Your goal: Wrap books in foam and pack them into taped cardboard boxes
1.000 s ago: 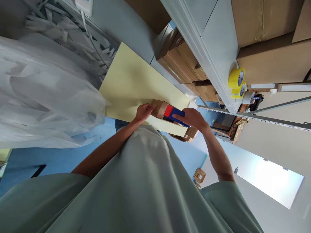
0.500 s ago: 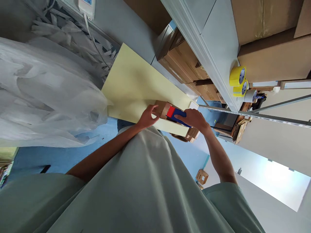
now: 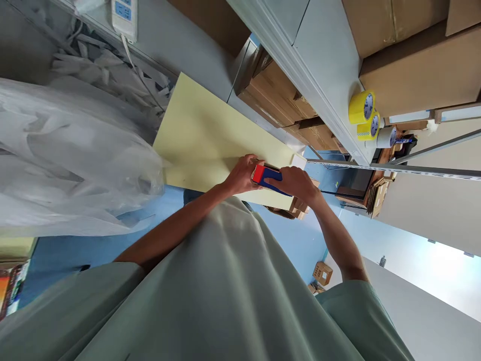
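My right hand (image 3: 297, 182) grips a blue and red box-shaped item (image 3: 276, 179), thumb lying over its blue face. Its red end points toward my left hand (image 3: 243, 174), whose fingers curl round the near end of a small brown cardboard box (image 3: 267, 165). The box is mostly hidden by both hands and the blue and red item; only thin brown edges show. I cannot tell how far the item sits inside the box. Both hands are over the right part of a pale yellow board (image 3: 210, 130).
A large translucent plastic bag (image 3: 75, 155) bulges at the left. Cardboard boxes (image 3: 278, 90) stand behind the board. On the shelf (image 3: 323, 65) are yellow tape rolls (image 3: 361, 107) and more cartons. A white power strip (image 3: 125, 19) with a cable lies upper left.
My left hand has moved right and closed round the small cardboard box, covering its brown side. The blue and red item has shifted slightly left. The view has turned a little.
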A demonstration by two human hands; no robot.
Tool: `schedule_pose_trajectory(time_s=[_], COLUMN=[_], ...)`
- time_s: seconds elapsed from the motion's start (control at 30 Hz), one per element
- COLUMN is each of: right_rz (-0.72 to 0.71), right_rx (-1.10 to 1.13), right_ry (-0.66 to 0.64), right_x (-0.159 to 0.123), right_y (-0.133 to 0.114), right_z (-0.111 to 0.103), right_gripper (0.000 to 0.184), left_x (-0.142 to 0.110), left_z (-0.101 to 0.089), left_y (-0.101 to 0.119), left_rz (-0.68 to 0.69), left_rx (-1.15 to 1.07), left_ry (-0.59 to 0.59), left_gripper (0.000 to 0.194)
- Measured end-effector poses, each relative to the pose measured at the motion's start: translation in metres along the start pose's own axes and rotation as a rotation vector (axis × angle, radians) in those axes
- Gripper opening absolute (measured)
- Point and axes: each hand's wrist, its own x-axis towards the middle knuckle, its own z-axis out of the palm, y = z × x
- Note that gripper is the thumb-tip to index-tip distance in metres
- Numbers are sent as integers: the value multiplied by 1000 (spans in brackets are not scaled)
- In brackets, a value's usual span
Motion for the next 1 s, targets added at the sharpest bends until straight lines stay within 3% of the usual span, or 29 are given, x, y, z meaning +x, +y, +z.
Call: schedule_pose_trajectory(time_s=[0.1,0.2,0.27,0.47,0.7,0.83,1.0], right_rz=[3,-12,-23,-33,-39,-82,-142], right_rx=[-13,-9,4,34,121,175,211], right_ry=[4,3,2,-16,-3,33,109], right_x=[-3,-2,-1,5,19,19,11], right_y=[0,2,3,13,39,33,20], right_z=[0,4,6,12,34,40,31], right_gripper=[70,72,74,71,73,67,58], left_x=[7,6,6,14,9,3,2], left_z=[0,5,10,18,6,9,20], left_y=[2,2,3,6,-4,-10,-6], left_rz=[12,-61,-117,-220,-182,-225,-406], left_rx=[47,119,176,264,281,295,228], left_ry=[-36,-30,-23,-33,-131,-148,-55], left_gripper=[70,36,26,27,33,30,40])
